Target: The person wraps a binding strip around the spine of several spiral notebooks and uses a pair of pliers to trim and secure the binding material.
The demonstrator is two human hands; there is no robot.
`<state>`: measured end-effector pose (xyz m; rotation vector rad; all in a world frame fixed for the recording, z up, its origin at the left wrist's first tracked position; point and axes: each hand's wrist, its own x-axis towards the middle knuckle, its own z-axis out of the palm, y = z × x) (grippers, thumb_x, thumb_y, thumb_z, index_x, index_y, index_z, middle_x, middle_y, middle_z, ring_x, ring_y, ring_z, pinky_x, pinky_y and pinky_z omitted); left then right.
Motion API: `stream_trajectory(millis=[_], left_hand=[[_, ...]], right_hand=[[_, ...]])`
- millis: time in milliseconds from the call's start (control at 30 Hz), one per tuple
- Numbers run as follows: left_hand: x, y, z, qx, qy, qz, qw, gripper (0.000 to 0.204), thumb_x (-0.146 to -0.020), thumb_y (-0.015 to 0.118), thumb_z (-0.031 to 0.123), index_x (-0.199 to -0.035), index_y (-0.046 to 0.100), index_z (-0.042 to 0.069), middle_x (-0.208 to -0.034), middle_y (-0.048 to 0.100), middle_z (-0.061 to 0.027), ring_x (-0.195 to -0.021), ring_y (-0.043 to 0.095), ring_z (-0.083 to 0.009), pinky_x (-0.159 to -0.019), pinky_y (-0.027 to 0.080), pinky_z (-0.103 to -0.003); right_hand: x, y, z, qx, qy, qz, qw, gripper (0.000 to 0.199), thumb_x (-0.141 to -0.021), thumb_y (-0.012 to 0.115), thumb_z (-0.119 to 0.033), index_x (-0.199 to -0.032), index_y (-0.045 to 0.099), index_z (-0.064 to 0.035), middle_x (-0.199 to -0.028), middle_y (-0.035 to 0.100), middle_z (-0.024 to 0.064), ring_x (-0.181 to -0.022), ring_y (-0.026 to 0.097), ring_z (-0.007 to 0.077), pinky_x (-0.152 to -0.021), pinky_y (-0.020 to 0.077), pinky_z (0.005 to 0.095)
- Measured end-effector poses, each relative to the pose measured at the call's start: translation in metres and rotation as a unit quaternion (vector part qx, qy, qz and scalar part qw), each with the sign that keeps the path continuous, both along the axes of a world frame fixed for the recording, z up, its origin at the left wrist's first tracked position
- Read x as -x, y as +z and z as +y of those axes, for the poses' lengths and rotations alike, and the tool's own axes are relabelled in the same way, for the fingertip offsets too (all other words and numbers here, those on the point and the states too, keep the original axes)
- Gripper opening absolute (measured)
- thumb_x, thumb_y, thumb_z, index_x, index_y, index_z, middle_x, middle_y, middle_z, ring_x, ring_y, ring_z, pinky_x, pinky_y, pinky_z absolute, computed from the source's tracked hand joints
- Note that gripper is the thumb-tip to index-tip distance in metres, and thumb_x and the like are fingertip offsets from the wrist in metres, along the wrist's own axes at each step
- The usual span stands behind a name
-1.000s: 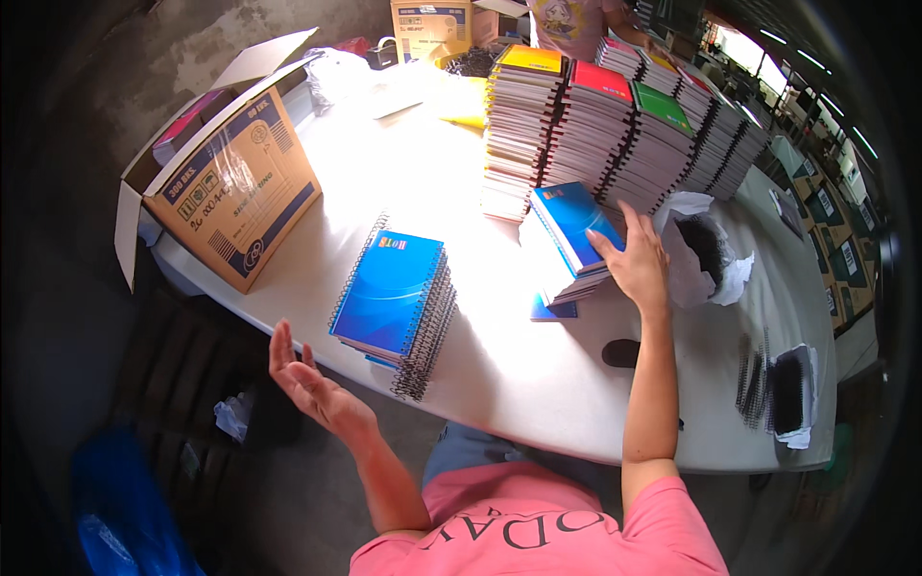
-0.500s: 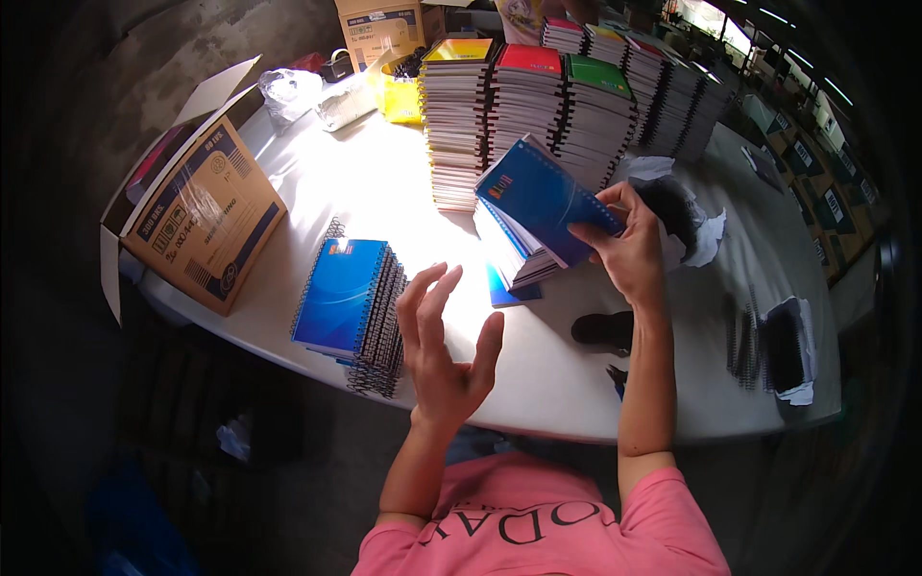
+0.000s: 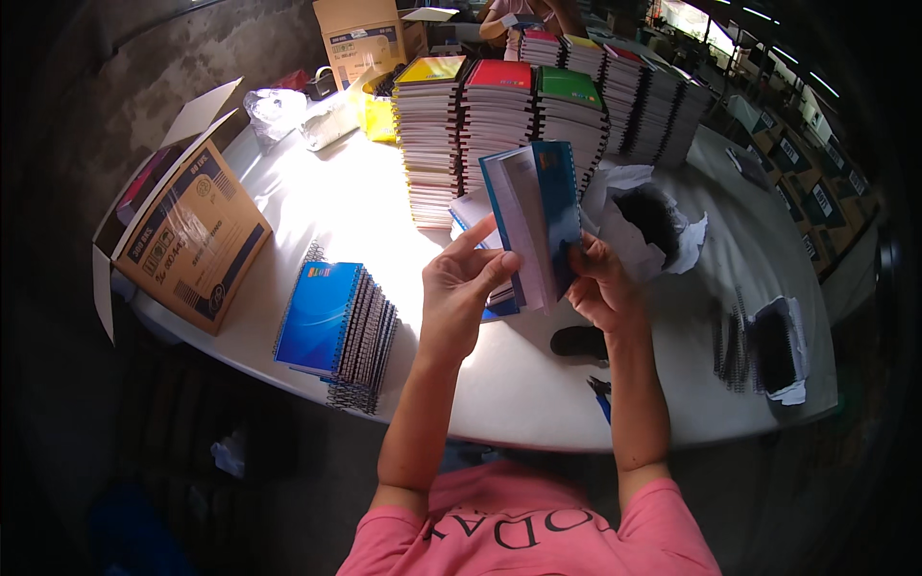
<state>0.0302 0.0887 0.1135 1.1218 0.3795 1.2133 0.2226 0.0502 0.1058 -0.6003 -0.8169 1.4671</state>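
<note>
I hold a blue spiral notebook upright above the white table, its pages fanned apart. My left hand pinches the lower left edge of the pages with thumb and fingers. My right hand grips the lower right corner of the cover. Beneath the notebook lies a short stack of blue notebooks, partly hidden by my hands. To the left a slanting pile of blue spiral notebooks rests near the table's front edge.
Tall stacks of notebooks with yellow, red and green covers line the back. An open cardboard box stands at the left edge. Crumpled white wrapping lies at right, black spiral bindings farther right. Another person's arm shows at the far end.
My right hand lifted the blue notebook off the short stack and tilted it upright. My left hand rose from below the table edge and took hold of its pages.
</note>
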Motion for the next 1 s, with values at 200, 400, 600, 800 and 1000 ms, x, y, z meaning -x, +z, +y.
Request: stream_trajectory(millis=[200,400,600,800,1000], left_hand=[[-0.006,-0.009,0.026,-0.045,0.144,0.096,0.984,0.055,-0.081,0.073,0.013,-0.128,0.049,-0.001,-0.083,0.070,-0.0132,-0.075,0.067,-0.0167,-0.070,0.052,-0.029],[-0.031,-0.027,0.048,-0.069,0.268,0.525,0.805,0.064,-0.080,0.066,0.022,-0.138,0.040,0.016,-0.143,0.024,-0.0206,-0.126,0.025,-0.0394,-0.099,0.028,-0.055],[-0.019,-0.028,0.013,-0.384,0.445,0.373,0.718,0.066,-0.083,0.065,0.046,-0.137,0.043,0.014,-0.145,0.016,-0.0263,-0.135,0.011,-0.0420,-0.104,0.017,-0.057],[-0.014,-0.080,-0.082,-0.449,0.260,0.572,0.635,0.047,-0.085,0.060,0.039,-0.129,0.055,0.024,-0.125,0.053,-0.0004,-0.130,0.034,-0.0238,-0.106,-0.007,-0.055],[-0.009,-0.112,-0.074,-0.397,0.192,0.563,0.699,0.039,-0.083,0.064,0.033,-0.118,0.058,0.018,-0.111,0.050,-0.0096,-0.125,0.035,-0.0301,-0.098,0.013,-0.069]], right_hand=[[-0.012,0.015,0.022,0.023,-0.146,-0.170,0.974,0.025,-0.082,0.070,-0.013,-0.103,0.060,-0.0036,-0.090,0.069,0.0059,-0.072,0.067,0.0151,-0.061,0.0529,0.0282],[-0.029,-0.003,0.050,-0.012,-0.414,-0.639,0.648,0.024,-0.080,0.071,-0.016,-0.093,0.060,-0.0006,-0.082,0.067,0.0148,-0.072,0.068,0.0240,-0.063,0.0524,0.0360],[0.007,0.034,-0.025,-0.102,-0.361,-0.557,0.741,0.018,-0.082,0.069,-0.011,-0.091,0.057,-0.0014,-0.081,0.066,0.0146,-0.074,0.068,0.0235,-0.062,0.0511,0.0336],[0.041,-0.070,-0.097,-0.125,-0.258,-0.695,0.659,0.031,-0.073,0.069,-0.006,-0.102,0.059,-0.0089,-0.086,0.062,0.0087,-0.080,0.062,0.0297,-0.072,0.0514,0.0391],[-0.023,-0.049,-0.125,-0.010,-0.285,-0.572,0.769,0.088,-0.060,0.086,-0.025,-0.136,0.042,-0.0154,-0.125,0.053,0.0123,-0.111,0.054,0.0249,-0.086,0.0474,0.0361]])
